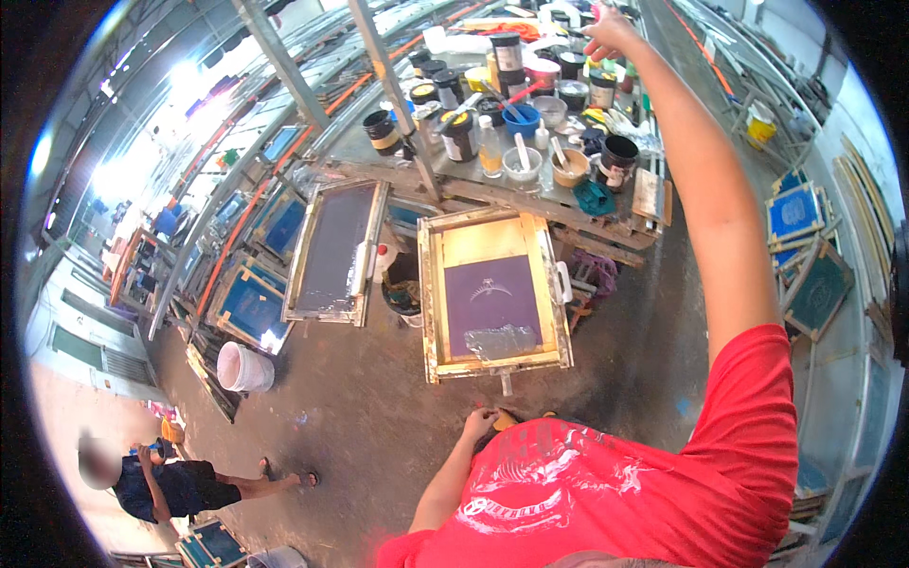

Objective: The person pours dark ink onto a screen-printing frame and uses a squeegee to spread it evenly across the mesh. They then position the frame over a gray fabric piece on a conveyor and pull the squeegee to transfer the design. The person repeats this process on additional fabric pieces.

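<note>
My right arm stretches far forward over the cluttered table, and my right hand is over its far end, among tubs and bottles. Its fingers look spread, and I see nothing held in them. Low in front of my red shirt is my left hand, fingers curled together; whatever they may hold is too small to make out. Ahead of me a wooden-framed printing screen leans against the table edge. Its purple mesh bears a pale curved design, with clear tape across the lower part.
Ink tubs, a blue bowl and a glass bottle crowd the table. A second dark screen leans to the left. Beyond it are a white bucket and a standing person. More screens lean at right.
</note>
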### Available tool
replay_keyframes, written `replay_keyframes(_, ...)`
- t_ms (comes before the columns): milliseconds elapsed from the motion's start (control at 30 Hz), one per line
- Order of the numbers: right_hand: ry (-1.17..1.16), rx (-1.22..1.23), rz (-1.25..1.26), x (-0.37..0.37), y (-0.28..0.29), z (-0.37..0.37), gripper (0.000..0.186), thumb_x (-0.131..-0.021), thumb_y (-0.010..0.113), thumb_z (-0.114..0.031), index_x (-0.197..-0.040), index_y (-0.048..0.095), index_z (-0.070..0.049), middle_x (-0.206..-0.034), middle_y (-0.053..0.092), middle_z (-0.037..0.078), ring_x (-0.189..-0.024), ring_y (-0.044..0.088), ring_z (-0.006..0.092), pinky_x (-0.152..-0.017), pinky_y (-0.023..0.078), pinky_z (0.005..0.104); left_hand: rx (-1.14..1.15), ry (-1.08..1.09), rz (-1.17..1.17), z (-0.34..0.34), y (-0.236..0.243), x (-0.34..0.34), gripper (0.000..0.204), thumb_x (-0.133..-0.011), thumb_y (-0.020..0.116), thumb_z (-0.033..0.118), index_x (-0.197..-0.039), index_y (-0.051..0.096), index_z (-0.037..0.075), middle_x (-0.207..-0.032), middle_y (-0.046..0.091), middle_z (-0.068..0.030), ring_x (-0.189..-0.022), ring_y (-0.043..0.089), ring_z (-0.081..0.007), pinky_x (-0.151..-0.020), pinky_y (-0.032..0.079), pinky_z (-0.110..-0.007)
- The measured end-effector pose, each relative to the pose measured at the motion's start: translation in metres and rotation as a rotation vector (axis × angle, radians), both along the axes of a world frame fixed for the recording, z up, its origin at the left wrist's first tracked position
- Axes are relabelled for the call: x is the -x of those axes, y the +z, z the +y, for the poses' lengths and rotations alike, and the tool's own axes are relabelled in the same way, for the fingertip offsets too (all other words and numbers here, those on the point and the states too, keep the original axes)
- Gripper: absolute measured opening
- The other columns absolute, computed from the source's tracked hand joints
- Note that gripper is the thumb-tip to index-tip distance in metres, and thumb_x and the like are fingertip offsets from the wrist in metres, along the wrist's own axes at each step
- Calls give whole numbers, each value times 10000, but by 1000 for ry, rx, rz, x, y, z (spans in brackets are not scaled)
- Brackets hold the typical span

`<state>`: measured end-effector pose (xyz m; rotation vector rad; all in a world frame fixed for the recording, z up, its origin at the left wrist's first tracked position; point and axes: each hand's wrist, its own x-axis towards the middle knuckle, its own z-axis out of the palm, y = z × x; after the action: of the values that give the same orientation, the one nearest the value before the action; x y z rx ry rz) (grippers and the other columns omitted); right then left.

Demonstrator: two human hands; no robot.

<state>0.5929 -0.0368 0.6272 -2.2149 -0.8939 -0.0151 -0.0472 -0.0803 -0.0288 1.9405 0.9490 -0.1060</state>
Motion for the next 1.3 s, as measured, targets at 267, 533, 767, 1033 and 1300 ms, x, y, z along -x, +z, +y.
replay_keyframes(267,-27,8,120,21,-70,34,1028,-894,705,-206,-1602,-39,-154,-815,737,159,-530,691,234,-462,562,355,203,460,185,-33,-31,131,323,-852,713,335,-1033,774,75,-891,762,-107,-776,718,-207,-730,563,-369)
replay_keyframes(533,434,100,143,96,-15,62,628,-949,629,-204,-1504,368,-69,-992,740,156,-769,715,215,-660,583,338,348,631,196,-41,-44,192,307,-848,742,332,-951,795,48,-822,763,-82,-686,690,-159,-611,538,-347)
replay_keyframes(767,1965,274,179,402,-53,-36,424,-921,708,-134,-1317,605,-25,-1266,663,122,-1096,645,277,-930,516,400,-9,134,74,-16,-74,156,421,-908,599,438,-1066,745,76,-1098,717,-197,-999,700,-356,-853,538,-462)
replay_keyframes(1033,2539,34,-554,502,-49,-88,817,-829,568,-504,-1459,407,-10,-1532,319,197,-1324,390,400,-1071,287,561,65,559,35,37,1,89,343,-804,716,361,-1055,777,136,-1061,748,-126,-988,712,-306,-882,558,-407)
replay_keyframes(1300,2667,498,724,521,-60,-66,689,-926,518,-333,-1463,371,73,-1577,279,287,-1417,329,443,-1132,320,519,133,631,149,-10,-41,122,353,-784,728,382,-1037,783,141,-1022,750,-138,-946,722,-306,-861,557,-414)
